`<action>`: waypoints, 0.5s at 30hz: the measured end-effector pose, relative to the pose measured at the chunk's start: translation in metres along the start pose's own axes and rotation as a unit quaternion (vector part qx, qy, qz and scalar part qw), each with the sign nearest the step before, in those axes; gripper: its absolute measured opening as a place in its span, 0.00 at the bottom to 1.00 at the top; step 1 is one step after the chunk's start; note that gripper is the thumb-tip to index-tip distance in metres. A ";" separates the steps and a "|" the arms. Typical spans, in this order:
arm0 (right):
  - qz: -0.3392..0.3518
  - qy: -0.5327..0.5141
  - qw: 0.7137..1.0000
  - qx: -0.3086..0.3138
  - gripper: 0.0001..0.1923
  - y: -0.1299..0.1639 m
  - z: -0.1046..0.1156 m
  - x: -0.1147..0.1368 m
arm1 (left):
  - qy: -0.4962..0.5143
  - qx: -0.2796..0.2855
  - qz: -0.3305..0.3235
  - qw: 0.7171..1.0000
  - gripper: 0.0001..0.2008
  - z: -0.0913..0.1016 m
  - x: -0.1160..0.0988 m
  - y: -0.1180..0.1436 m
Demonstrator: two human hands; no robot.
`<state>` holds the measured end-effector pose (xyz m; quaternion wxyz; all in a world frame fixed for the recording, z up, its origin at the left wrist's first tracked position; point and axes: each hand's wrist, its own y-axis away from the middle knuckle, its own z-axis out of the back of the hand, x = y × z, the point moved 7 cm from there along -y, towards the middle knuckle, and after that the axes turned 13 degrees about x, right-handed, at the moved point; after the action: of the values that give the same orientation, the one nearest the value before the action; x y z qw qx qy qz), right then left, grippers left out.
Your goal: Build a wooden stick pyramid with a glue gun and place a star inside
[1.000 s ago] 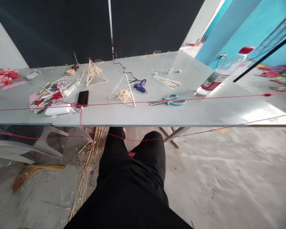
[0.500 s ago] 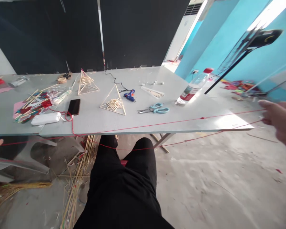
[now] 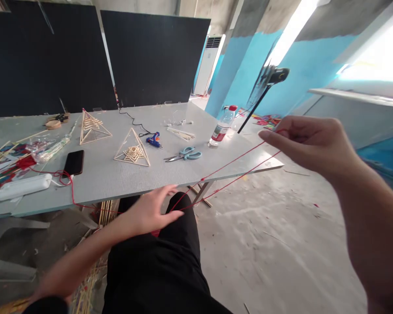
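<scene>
Red thread (image 3: 236, 160) pinched between both hands — left (image 3: 150, 212), right (image 3: 309, 144) — fingertip grip hard to see

A craft workshop, bare and rough. There's a long grey worktable (image 3: 118, 179) spread with stick pyramids (image 3: 132, 150), a blue glue gun (image 3: 154, 139), scissors (image 3: 185, 154) and a jumble of coloured sticks (image 3: 3, 159) at the left. Down below, a dusty concrete floor (image 3: 265, 244) with loose sticks (image 3: 91, 279) scattered under the table. Black boards (image 3: 150, 56) line the back, a painted blue wall (image 3: 242, 69) at the right.
</scene>
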<state>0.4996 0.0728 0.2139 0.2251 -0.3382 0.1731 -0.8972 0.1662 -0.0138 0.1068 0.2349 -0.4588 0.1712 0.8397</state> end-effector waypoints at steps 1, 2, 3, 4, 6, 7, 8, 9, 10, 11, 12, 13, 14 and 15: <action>0.005 -0.004 1.000 0.006 0.26 0.000 0.000 0.011 | -0.017 0.000 -0.023 1.000 0.33 -0.014 -0.012 -0.024; 0.009 -0.011 1.000 0.014 0.27 0.001 -0.001 0.018 | -0.033 -0.006 -0.039 0.999 0.37 -0.025 -0.020 -0.046; 0.010 -0.022 0.999 0.025 0.27 0.002 -0.002 0.023 | -0.043 -0.005 -0.050 0.998 0.40 -0.035 -0.024 -0.066; 0.009 -0.035 0.999 0.037 0.27 0.004 -0.003 0.023 | -0.035 0.004 -0.058 0.998 0.37 -0.044 -0.025 -0.083; 0.000 -0.056 0.997 0.056 0.28 0.008 -0.006 0.015 | -0.010 0.057 -0.070 0.996 0.22 -0.061 -0.020 -0.108; -0.010 -0.064 0.996 0.065 0.28 0.010 -0.009 0.006 | -0.001 0.082 -0.074 0.994 0.19 -0.067 -0.016 -0.114; -0.024 -0.069 0.995 0.072 0.28 0.012 -0.011 -0.006 | 0.017 0.107 -0.078 0.991 0.19 -0.072 -0.011 -0.116; -0.040 -0.073 0.993 0.078 0.29 0.014 -0.015 -0.021 | 0.043 0.128 -0.079 0.988 0.21 -0.076 -0.006 -0.114; -0.057 -0.075 0.992 0.085 0.29 0.016 -0.020 -0.036 | 0.084 0.147 -0.074 0.983 0.22 -0.079 0.000 -0.110; -0.072 -0.076 0.990 0.093 0.29 0.018 -0.025 -0.052 | 0.132 0.163 -0.065 0.976 0.23 -0.081 0.007 -0.103; -0.082 -0.078 0.988 0.105 0.29 0.020 -0.032 -0.067 | 0.181 0.170 -0.053 0.967 0.25 -0.082 0.014 -0.096; -0.088 -0.080 0.986 0.118 0.29 0.023 -0.040 -0.081 | 0.221 0.168 -0.039 0.960 0.26 -0.081 0.021 -0.089; -0.091 -0.086 0.983 0.132 0.30 0.026 -0.049 -0.093 | 0.244 0.159 -0.023 0.956 0.27 -0.079 0.029 -0.083; -0.090 -0.087 0.981 0.151 0.29 0.029 -0.059 -0.104 | 0.254 0.145 -0.007 0.956 0.27 -0.076 0.038 -0.078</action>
<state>0.5372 0.1115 0.1037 0.2059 -0.3913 -0.0153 -0.8968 0.2434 0.0216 0.0297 0.2535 -0.6191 0.3422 0.6599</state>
